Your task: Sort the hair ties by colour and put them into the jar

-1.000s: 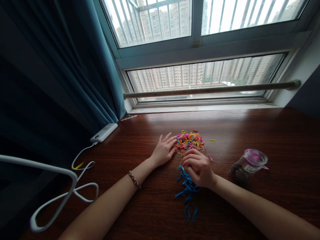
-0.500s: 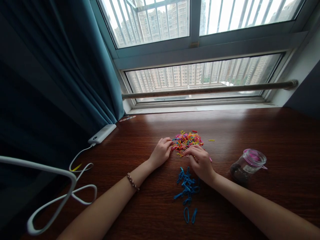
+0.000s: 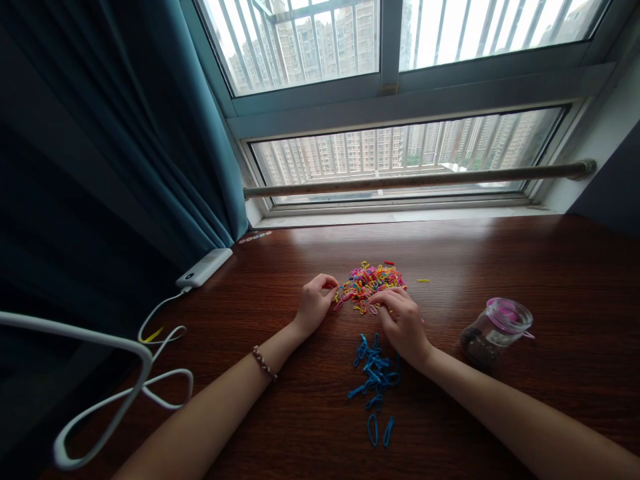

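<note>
A heap of small multicoloured elastic hair bands, mostly pink, yellow and orange, lies on the brown wooden table. My left hand is at the heap's left edge, thumb and fingertips pinched together beside a few loose bands. Whatever sits in that pinch is too small to make out. At the front right of the heap, my right hand reaches in with bent fingers closed, its fingertips against the bands; what they grip is hidden. Nearer to me is a loose group of blue hair bands, two of them lying apart at the front.
To the right stands a clear jar with pink at its mouth and dark contents. A white device with a white cable lies on the left by the blue curtain. Behind the table is a window with a horizontal rail.
My left hand has drawn slightly left from the heap, its fingers now pinched, and a few bands show loose beside it. My right hand has shifted slightly at the heap's front.
</note>
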`<action>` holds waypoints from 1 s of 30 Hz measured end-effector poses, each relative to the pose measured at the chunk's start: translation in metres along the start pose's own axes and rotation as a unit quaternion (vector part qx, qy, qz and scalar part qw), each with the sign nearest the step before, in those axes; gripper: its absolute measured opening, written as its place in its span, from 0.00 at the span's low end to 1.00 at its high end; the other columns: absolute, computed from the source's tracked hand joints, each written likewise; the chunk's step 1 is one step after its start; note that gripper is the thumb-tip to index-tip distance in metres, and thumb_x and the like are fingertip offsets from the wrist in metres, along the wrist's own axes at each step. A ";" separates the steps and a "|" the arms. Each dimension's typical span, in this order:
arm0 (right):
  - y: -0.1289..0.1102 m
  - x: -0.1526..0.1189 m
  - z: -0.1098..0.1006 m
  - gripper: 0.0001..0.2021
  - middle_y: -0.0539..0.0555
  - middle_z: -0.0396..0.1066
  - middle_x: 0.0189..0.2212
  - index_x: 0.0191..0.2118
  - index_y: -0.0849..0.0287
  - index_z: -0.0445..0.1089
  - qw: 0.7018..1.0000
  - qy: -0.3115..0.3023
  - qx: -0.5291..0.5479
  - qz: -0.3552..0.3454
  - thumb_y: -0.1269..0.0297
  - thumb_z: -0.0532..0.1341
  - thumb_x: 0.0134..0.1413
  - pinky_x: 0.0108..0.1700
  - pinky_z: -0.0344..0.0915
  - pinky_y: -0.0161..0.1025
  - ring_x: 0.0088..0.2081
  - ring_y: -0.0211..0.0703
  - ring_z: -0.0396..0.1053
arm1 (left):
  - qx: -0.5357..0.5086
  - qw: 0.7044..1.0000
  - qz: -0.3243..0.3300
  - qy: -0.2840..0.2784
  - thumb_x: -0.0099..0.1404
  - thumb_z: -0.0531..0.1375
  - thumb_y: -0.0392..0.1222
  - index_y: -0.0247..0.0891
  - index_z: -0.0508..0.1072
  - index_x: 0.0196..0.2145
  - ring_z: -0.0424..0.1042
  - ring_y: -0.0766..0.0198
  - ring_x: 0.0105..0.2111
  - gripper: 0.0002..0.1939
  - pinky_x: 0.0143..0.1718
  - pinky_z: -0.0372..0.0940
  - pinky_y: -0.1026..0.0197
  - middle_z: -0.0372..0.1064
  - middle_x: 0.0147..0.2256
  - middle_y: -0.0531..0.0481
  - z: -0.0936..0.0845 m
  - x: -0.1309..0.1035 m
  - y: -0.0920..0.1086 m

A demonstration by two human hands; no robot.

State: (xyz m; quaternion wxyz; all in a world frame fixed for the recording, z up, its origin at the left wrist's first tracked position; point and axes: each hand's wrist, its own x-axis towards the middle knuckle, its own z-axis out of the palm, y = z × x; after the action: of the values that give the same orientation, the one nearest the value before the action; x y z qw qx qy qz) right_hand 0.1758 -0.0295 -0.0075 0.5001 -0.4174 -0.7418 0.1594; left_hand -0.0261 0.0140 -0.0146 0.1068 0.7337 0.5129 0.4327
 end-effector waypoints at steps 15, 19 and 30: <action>0.029 0.007 0.012 0.18 0.55 0.66 0.44 0.46 0.58 0.66 0.997 -0.040 -0.040 0.048 0.75 0.48 0.50 0.54 0.53 0.50 0.53 0.48 0.52 | -0.093 0.967 0.163 -0.173 0.59 0.57 0.42 0.35 0.68 0.29 0.67 0.68 0.27 0.08 0.32 0.63 0.66 0.69 0.26 0.49 0.002 -0.031 0.051; 0.024 0.005 0.014 0.20 0.50 0.63 0.51 0.52 0.53 0.62 0.986 -0.140 -0.091 -0.024 0.72 0.49 0.54 0.57 0.47 0.53 0.57 0.50 0.46 | -0.069 0.939 0.259 -0.215 0.61 0.54 0.43 0.35 0.68 0.29 0.67 0.66 0.28 0.09 0.32 0.63 0.64 0.69 0.26 0.47 0.004 -0.036 0.059; 0.029 0.003 0.019 0.21 0.52 0.61 0.53 0.54 0.51 0.59 0.975 -0.170 -0.139 -0.028 0.68 0.51 0.54 0.57 0.44 0.58 0.57 0.52 0.49 | 0.021 0.938 0.291 -0.187 0.62 0.52 0.43 0.36 0.69 0.32 0.68 0.63 0.33 0.09 0.39 0.62 0.59 0.70 0.29 0.46 -0.002 -0.028 0.049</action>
State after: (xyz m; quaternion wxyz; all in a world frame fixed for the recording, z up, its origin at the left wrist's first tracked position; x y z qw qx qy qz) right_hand 0.1723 -0.0061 -0.0326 0.3086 -0.4289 -0.8419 0.1096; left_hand 0.0021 -0.0322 0.0012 0.0546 0.9208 0.2567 0.2887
